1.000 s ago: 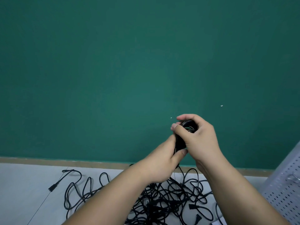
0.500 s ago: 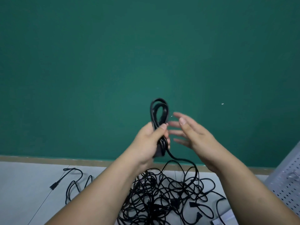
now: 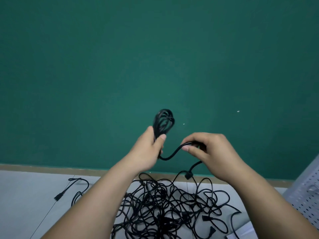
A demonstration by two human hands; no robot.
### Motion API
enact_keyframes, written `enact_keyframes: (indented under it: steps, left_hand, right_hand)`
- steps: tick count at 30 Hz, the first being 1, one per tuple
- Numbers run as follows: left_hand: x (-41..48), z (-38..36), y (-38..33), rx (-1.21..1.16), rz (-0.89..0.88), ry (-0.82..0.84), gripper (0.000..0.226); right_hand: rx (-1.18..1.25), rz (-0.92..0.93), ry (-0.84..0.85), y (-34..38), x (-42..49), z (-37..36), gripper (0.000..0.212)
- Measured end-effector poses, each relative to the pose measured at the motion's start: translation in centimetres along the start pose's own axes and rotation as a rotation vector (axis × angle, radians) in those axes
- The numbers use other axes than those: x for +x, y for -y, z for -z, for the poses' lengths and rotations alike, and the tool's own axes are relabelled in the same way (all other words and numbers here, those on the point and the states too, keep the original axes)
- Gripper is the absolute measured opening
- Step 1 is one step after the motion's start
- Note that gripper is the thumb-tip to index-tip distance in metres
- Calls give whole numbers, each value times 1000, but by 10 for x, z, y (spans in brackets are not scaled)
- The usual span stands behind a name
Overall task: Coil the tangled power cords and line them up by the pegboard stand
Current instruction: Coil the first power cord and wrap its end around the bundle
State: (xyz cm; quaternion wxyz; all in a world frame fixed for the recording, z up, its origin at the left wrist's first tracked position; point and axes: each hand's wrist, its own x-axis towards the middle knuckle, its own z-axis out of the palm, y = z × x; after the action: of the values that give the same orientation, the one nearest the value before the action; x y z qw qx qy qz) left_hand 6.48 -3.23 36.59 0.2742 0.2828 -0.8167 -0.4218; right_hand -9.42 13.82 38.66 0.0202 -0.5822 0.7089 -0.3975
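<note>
Right hand (image 3: 212,152) isn't hanging open beside the coil (image 3: 164,112) anymore. It's now pinching the loose tail of the power cord (image 3: 166,159), just right of the left hand's grip and a touch lower. Left hand (image 3: 150,147) is wrapped round the coil's waist, loops sticking up above the fist. The plug (image 3: 189,175) dangles under the right-hand pinch.

Progress-wise, I'd say this one cord is nearly done, just the tail left to wrap. But the tangled pile (image 3: 160,207) below both grips is still big, and I can't see anything lined up by the pegboard stand (image 3: 305,195) off right. Early days.
</note>
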Motion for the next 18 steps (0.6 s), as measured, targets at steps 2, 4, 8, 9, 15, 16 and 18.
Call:
enact_keyframes:
  steps: [2,4,8,9,15,16,18]
  left_hand:
    - [-7,-6,-6,-42,20,177,17]
    - [-14,-12,-12,-198,68,336,30]
    - [-19,-19,-21,-243,-116,603,36]
    - [-19,-21,-18,-171,-172,643,40]
    - [-21,-30,-7,357,-108,628,18]
    - [-22,-31,-9,401,-151,649,16]
    - [-25,-32,-17,386,-234,729,10]
  right_hand:
    - [48,-38,-84,0,-2,7,13]
    - [50,-65,-127,0,-3,15,20]
    - [-26,-25,-133,6,-4,22,27]
    - [-63,-5,-105,7,-5,25,29]
    - [-162,136,155,15,-7,39,25]
    - [-157,156,158,15,-6,40,25]
    - [-98,146,147,8,-3,41,24]
